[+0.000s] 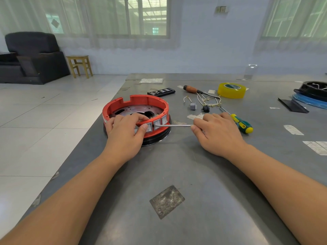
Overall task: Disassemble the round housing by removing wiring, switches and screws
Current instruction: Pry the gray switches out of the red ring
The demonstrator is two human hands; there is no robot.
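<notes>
While the left hand [123, 133] grips the red housing [136, 114] rim, thumb beside a switch [157, 123], right hand [215, 131] pinching a thin metal tool [174, 125], tip at that switch.

place: makeshift workshop room | signs: metal counter [177, 165], screwdrivers [242, 125] and tape roll [231, 90] at 2 o'clock | armchair [33, 55], stool [80, 65] at 10 o'clock
</notes>
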